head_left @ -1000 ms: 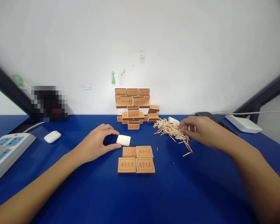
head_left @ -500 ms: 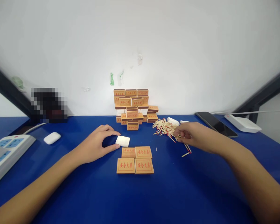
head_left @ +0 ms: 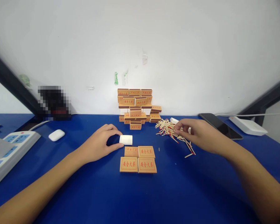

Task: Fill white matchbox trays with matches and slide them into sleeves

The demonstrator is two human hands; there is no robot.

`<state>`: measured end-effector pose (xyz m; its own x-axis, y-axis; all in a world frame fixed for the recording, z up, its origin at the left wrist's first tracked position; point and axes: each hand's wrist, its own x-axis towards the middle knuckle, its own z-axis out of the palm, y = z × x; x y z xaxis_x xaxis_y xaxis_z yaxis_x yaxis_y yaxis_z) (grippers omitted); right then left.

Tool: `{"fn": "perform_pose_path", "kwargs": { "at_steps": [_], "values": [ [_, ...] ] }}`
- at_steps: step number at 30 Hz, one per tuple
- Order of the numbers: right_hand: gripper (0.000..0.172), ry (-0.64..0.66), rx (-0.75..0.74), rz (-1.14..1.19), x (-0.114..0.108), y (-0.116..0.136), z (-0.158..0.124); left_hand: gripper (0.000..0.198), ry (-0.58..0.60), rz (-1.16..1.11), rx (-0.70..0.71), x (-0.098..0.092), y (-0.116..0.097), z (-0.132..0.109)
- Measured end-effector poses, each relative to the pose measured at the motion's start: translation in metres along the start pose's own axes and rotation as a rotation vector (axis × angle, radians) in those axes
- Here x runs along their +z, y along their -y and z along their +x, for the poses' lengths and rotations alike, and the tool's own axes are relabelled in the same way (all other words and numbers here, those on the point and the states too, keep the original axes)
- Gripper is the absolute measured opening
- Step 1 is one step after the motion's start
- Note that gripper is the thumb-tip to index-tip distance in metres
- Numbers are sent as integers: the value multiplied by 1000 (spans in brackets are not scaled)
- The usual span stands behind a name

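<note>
My left hand rests on the blue table with thumb and fingers gripping a small white inner matchbox tray. Just in front of it lie several closed orange matchboxes in a flat block. My right hand is over the heap of loose red-tipped matches, its fingertips pinched together on matches at the heap's right side. Another white tray lies behind the heap.
A stacked wall of orange matchboxes stands against the white wall. A white earbud case and a power strip lie at the left. A dark phone and a white box lie at the right.
My right hand has shifted a little to the left over the match heap and its fingers have closed on matches. My left hand keeps hold of the white tray.
</note>
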<state>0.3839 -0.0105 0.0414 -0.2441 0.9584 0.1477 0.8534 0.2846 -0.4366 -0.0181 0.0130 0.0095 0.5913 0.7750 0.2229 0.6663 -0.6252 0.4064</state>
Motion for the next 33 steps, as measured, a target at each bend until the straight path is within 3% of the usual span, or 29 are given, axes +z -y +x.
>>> {"fn": "perform_pose_path", "kwargs": {
  "at_steps": [5, 10, 17, 26, 33],
  "values": [
    [41, -85, 88, 399, 16, 29, 2, 33, -4, 14, 6, 2, -3, -1],
    [41, -42, 108, 744, 51, 50, 15, 33, -11, 25, 18, 4, -5, -1],
    [37, -21, 100, 741, 67, 48, 36, 33, -18, 36, 27, 4, -5, -1],
    [34, -58, 149, 756, 66, 48, 22, 32, -34, 42, 40, 5, -5, -1],
    [29, -100, 156, 883, 74, 70, 30, 24, -126, 4, 32, 10, -13, 4]
  ]
}}
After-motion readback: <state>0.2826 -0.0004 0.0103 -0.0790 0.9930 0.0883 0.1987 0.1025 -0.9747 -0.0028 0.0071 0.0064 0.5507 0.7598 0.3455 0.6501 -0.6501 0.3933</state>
